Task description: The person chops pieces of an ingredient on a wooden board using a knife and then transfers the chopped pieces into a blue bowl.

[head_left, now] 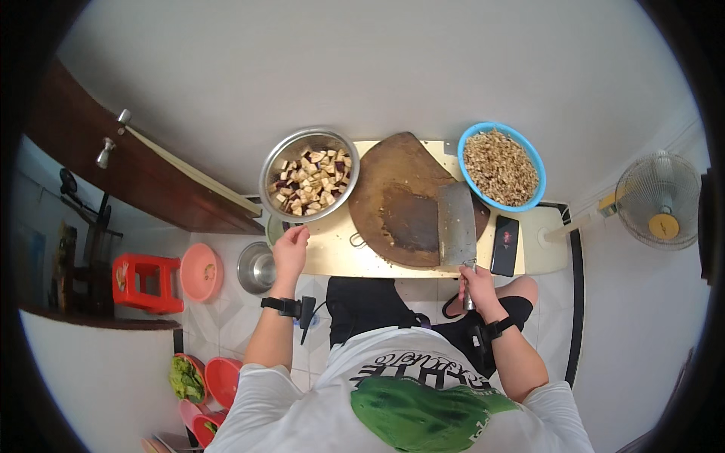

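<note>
My right hand (477,285) is wrapped round the handle of a broad cleaver (458,226). Its wide steel blade lies over the right part of a round wooden chopping board (396,181), which has a dark, wet-looking middle. My left hand (290,251) is closed, fingers drawn together, at the table's left front edge. It is just below a steel bowl (269,198) of diced eggplant (313,181) with purple skin and pale flesh. Whether anything small is between its fingers is hidden.
A blue basin (541,170) of chopped brown bits stands at the back right, with a phone (504,245) nearer me. At far right is a fan (663,200). Left on the floor are a red stool (143,283), pink basin (202,272), steel pot (257,268) and leafy greens (186,377).
</note>
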The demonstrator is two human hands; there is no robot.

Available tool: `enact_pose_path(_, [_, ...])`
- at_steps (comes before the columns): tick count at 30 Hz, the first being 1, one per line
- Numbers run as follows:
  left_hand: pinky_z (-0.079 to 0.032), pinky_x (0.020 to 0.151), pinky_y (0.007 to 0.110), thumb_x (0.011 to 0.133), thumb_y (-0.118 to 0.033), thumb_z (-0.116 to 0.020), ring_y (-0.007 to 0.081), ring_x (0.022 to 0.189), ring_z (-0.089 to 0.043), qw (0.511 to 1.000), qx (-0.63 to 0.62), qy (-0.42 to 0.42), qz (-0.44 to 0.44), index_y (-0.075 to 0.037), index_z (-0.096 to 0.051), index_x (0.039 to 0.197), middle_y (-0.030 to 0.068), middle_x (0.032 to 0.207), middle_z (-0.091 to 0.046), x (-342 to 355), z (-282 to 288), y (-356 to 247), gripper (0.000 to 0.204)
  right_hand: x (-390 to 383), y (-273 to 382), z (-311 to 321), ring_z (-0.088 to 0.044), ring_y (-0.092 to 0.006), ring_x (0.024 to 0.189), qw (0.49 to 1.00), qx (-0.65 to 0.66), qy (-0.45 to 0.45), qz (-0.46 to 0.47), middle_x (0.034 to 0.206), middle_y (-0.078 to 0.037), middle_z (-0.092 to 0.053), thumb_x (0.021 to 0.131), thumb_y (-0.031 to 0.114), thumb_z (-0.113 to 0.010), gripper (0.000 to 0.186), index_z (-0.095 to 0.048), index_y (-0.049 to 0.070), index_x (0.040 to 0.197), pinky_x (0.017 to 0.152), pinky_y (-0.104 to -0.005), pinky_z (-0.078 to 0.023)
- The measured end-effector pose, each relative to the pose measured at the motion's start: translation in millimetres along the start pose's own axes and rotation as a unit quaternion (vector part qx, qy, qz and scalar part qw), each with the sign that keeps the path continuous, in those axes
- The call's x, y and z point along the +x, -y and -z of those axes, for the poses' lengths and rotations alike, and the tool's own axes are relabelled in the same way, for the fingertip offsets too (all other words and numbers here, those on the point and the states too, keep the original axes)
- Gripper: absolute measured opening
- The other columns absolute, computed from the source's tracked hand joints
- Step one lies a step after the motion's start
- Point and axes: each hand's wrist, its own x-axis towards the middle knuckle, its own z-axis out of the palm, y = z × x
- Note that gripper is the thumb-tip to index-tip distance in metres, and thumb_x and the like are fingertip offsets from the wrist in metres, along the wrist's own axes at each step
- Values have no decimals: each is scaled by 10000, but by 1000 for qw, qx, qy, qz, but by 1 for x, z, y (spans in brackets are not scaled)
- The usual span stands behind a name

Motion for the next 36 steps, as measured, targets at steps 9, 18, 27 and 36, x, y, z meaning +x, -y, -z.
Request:
enact_pose_path(9, [-538, 773, 368, 923, -247, -686, 289, 814, -695, 990, 104, -71, -60, -58, -762, 964, 117, 880, -720, 13, 13, -3, 208, 39, 7, -28, -581, -201, 451, 1000, -19, 10, 1, 596, -78, -578, 942, 201, -611, 208, -565, 22, 848, 429, -343, -489])
enact_pose_path(18, [-482, 843, 441, 873, -263, -697, 307, 939, -640, 949, 212, -89, -216, -83, -752, 899, 81, 949, -713, 62, 3, -2, 190, 56, -4, -28, -544, -188, 433, 1000, 15, 2, -20, 574, -67, -556, 920, 220, -643, 213, -532, 68, 821, 411, -337, -483])
enact_pose_path(27, [-507, 840, 417, 856, -205, -670, 286, 924, -668, 961, 207, -38, -182, -121, -744, 925, 66, 919, -716, 89, -27, 1, 132, 55, -11, -36, -565, -175, 430, 999, 13, -40, 14, 573, -63, -566, 907, 180, -661, 214, -559, 54, 767, 400, -321, -472])
enact_pose_path(36, [-516, 815, 414, 823, -231, -664, 272, 877, -676, 946, 236, -71, -212, -128, -752, 884, 54, 880, -725, 85, -36, 1, 149, 56, -7, -37, -574, -192, 428, 998, -17, -60, 30, 571, -77, -560, 905, 174, -637, 216, -558, 32, 763, 401, -331, -461])
